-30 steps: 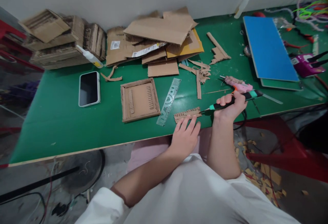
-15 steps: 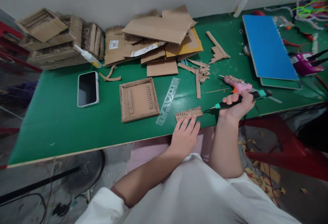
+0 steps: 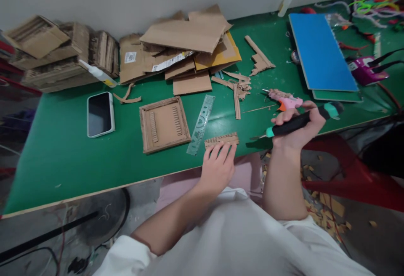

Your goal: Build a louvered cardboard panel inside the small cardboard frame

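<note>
My left hand [image 3: 219, 164] rests with its fingers apart on the lower edge of a small ridged cardboard strip [image 3: 221, 139] near the table's front edge. Closed around a black and teal pen-like tool [image 3: 292, 123], my right hand [image 3: 298, 128] is lifted right of the strip, with the thin tip pointing left. Left of the strip lies a clear ruler [image 3: 201, 124], slanted. Beyond it is a square cardboard tray [image 3: 165, 147] with two ridged strips inside. A pink glue gun [image 3: 288, 100] lies just behind my right hand.
Cardboard sheets [image 3: 186, 32] and a stack of cardboard frames [image 3: 57, 74] stand along the wall. A phone [image 3: 100, 114] and a white glue bottle [image 3: 99, 75] are at left. Cardboard scraps [image 3: 241, 86] lie mid-table, a blue board [image 3: 323, 53] at right.
My right hand has lifted the tool and drawn it back to the right, away from the strip. The view has shifted slightly. My left hand is still on the strip.
</note>
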Demonstrator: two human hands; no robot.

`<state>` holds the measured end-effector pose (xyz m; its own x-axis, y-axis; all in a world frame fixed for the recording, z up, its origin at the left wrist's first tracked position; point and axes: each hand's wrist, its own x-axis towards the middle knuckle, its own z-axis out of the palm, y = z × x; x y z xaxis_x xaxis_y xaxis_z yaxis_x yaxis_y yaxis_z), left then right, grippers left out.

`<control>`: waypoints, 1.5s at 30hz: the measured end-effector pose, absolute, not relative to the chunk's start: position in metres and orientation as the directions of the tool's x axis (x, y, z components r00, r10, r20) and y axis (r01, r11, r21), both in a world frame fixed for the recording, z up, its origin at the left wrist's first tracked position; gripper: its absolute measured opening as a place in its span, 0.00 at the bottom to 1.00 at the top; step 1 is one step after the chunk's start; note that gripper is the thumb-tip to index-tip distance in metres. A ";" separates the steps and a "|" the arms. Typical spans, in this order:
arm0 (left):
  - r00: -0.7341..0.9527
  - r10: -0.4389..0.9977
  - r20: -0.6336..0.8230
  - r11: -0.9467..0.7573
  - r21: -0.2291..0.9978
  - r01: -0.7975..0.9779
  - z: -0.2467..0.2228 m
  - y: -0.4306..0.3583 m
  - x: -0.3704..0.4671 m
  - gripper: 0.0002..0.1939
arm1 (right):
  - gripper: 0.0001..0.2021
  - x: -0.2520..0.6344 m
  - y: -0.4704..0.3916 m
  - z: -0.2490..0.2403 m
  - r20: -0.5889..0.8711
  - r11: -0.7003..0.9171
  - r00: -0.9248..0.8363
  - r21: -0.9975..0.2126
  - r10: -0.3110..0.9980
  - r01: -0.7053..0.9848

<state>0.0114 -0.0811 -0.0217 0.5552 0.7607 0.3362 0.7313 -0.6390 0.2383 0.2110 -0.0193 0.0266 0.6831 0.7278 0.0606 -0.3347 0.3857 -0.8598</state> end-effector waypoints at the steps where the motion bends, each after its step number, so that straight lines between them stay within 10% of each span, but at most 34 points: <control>1: 0.559 0.762 0.326 -0.638 0.237 0.732 -0.020 -0.080 0.009 0.22 | 0.10 0.210 -0.020 0.027 0.058 0.359 0.641 -0.864 0.766 -0.351; 18: 0.591 0.746 0.306 -0.662 0.243 0.709 -0.022 -0.075 0.011 0.22 | 0.12 0.157 0.040 0.024 -0.118 -0.115 -0.023 -0.879 0.993 -0.462; 45: 0.571 0.753 0.329 -0.652 0.253 0.714 -0.022 -0.074 0.015 0.20 | 0.07 0.139 0.055 0.018 -0.118 -0.123 -0.037 -0.930 0.992 -0.345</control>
<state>0.0150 -0.0737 -0.0216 0.5706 0.7526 0.3287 0.7143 -0.6523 0.2534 0.1393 0.0554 0.0177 -0.0371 0.9924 -0.1177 -0.3455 -0.1233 -0.9303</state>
